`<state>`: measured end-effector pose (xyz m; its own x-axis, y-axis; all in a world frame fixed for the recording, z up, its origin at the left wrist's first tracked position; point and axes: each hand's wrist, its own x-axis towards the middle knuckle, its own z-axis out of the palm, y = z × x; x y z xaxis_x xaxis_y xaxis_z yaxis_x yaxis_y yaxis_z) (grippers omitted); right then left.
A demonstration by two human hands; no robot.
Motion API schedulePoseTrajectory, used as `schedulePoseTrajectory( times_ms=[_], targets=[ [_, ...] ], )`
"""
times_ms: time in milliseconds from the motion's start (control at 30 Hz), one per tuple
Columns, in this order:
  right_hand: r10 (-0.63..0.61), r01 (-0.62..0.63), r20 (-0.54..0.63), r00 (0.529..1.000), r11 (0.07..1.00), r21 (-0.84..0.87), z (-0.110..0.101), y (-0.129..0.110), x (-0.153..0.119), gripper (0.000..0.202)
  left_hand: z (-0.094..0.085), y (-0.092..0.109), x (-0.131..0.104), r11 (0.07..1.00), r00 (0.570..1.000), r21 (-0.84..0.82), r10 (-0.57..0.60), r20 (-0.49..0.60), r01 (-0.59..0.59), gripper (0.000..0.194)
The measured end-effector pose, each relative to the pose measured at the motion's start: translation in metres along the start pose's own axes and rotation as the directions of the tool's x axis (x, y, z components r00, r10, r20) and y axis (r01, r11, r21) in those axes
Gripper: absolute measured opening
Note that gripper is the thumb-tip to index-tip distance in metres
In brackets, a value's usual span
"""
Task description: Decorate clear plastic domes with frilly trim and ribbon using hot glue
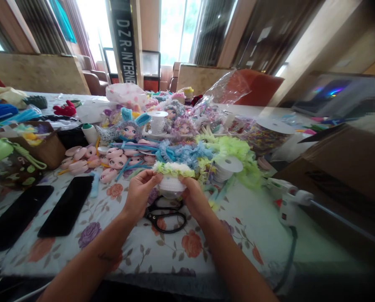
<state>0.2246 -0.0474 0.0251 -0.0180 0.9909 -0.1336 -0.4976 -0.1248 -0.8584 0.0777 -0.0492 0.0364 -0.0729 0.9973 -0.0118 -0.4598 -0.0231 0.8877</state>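
A small rounded white piece with a lime-green and cream ruffle trim (172,183) is held up between both hands, over the table. My left hand (141,188) pinches its left edge with thumb and fingers. At the opposite edge, my right hand (192,195) is closed on it the same way. The underside of the piece looks clear and rounded. Just below, black-handled scissors (168,222) lie on the floral tablecloth (134,247), their blades hidden. Behind the hands are blue ruffled trim (187,152), lime ruffled trim (233,149) and a white spool (227,164).
Several doll heads (116,161) lie left of centre. Two black phones (66,205) (20,216) rest at the left. A white glue gun (286,201) with a cord stands at the right, beside a cardboard box (338,167). Decorated dolls (131,130) and plastic bags fill the back.
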Motion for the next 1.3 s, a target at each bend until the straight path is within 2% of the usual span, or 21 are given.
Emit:
schedulePoseTrajectory(
  times_ms=[133, 333, 533, 700, 900, 1000, 1167, 1300],
  targets=[
    [0.015, -0.013, 0.062, 0.998, 0.999, -0.035, -0.002, -0.001, -0.002, 0.034, 0.002, 0.0, -0.004, 0.996, 0.999, 0.072, 0.049, -0.01, -0.048, 0.026],
    [-0.051, 0.063, 0.09, 0.995, 0.99, -0.13, -0.007, -0.003, -0.005, 0.035, 0.003, 0.002, -0.006, 0.995, 0.999, 0.083, 0.048, 0.017, -0.05, 0.027],
    [-0.064, 0.063, 0.002, 0.998, 0.978, -0.2, -0.008, 0.0, -0.001, 0.039, -0.002, 0.001, -0.001, 0.997, 0.997, 0.067, -0.052, 0.055, 0.048, 0.027],
    [-0.05, 0.05, 0.004, 0.999, 0.989, -0.141, -0.007, 0.001, 0.001, 0.037, -0.004, 0.001, 0.002, 0.99, 0.987, 0.034, -0.14, 0.076, 0.138, 0.028],
    [0.026, -0.019, 0.1, 0.995, 0.998, -0.065, -0.005, -0.006, -0.003, 0.034, -0.01, 0.004, 0.006, 0.99, 0.973, 0.138, -0.038, 0.227, 0.007, 0.024],
    [0.07, -0.064, 0.159, 0.985, 0.997, -0.044, -0.005, -0.01, -0.004, 0.035, -0.014, 0.006, 0.009, 0.982, 0.959, 0.184, -0.024, 0.284, -0.03, 0.027],
    [0.033, -0.028, 0.131, 0.991, 0.999, -0.035, -0.007, -0.006, -0.001, 0.034, -0.016, 0.008, 0.012, 0.978, 0.949, 0.209, -0.051, 0.312, -0.016, 0.033],
    [0.003, 0.003, 0.087, 0.996, 0.997, -0.074, -0.008, -0.001, 0.001, 0.033, -0.015, 0.007, 0.011, 0.977, 0.958, 0.214, -0.052, 0.282, -0.009, 0.032]
  ],
)
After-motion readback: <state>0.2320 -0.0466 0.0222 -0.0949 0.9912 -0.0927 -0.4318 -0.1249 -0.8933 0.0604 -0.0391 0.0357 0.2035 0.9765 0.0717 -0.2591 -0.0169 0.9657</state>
